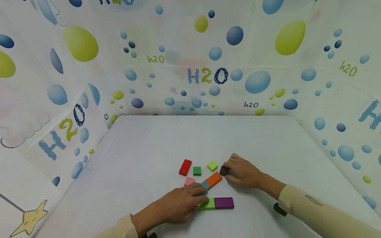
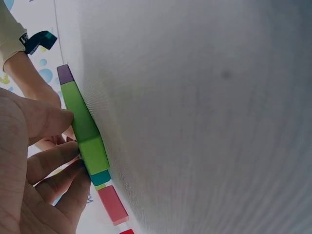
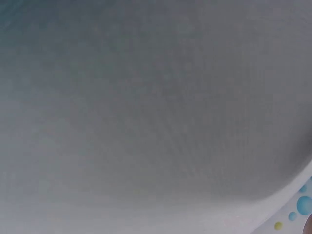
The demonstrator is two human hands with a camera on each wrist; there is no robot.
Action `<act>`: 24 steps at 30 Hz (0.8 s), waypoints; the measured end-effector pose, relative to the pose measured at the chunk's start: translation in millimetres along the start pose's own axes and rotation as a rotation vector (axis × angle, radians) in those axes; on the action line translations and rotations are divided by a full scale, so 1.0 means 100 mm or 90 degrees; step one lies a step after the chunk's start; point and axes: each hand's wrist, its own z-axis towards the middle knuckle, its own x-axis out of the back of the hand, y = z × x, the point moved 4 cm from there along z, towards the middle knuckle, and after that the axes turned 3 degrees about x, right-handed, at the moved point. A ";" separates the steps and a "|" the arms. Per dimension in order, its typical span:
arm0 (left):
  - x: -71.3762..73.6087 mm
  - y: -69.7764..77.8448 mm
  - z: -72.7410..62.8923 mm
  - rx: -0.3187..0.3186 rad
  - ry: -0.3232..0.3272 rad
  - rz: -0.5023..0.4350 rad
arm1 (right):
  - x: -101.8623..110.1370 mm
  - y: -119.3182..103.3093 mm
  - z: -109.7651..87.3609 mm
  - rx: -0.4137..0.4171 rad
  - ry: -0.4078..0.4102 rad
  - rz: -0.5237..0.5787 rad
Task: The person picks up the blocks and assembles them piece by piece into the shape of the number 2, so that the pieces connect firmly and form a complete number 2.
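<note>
My left hand [image 1: 181,205] grips a light green block [image 1: 208,204], thumb and fingertips at its end. In the left wrist view, the thumb lies along the light green block [image 2: 83,112] and the curled fingers reach its far side. A purple block [image 1: 224,203] sits end to end with it. My right hand [image 1: 244,172] pinches a small black block [image 1: 224,170], partly covered by the fingers. Between the hands, an orange block [image 1: 213,179] lies at a slant against a teal block [image 1: 204,185], which is partly hidden by the left fingers.
Beyond the left hand lie a pink block [image 1: 189,180], a red block [image 1: 185,167] and a dark green block [image 1: 197,171]. A small lime block [image 1: 212,166] is left of the black one. Patterned cloth walls [image 1: 190,49] surround the white table [image 1: 143,142].
</note>
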 end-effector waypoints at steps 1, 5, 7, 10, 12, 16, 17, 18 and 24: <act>0.00 0.00 0.00 -0.001 0.002 0.002 | 0.00 0.00 0.01 0.002 0.002 -0.001; 0.00 0.00 0.00 -0.004 0.006 0.005 | -0.01 -0.01 0.04 0.003 0.003 -0.003; 0.00 0.00 0.01 -0.004 0.005 0.005 | -0.02 -0.01 0.05 0.001 -0.001 0.000; 0.00 0.00 0.01 -0.004 0.003 0.005 | -0.03 -0.01 0.06 -0.001 -0.008 0.004; 0.00 0.00 0.01 -0.003 0.001 0.005 | -0.04 -0.01 0.06 -0.001 -0.014 0.005; 0.00 0.00 0.01 0.000 -0.002 0.001 | -0.06 -0.01 0.06 -0.003 -0.021 0.004; -0.01 0.00 0.01 0.001 -0.002 0.000 | -0.06 0.00 0.06 -0.004 -0.022 0.005; -0.01 0.00 0.01 0.001 -0.002 -0.001 | -0.06 0.00 0.06 -0.006 -0.023 0.006; 0.00 0.00 0.02 0.001 -0.005 -0.003 | -0.06 0.01 0.07 -0.025 -0.033 0.027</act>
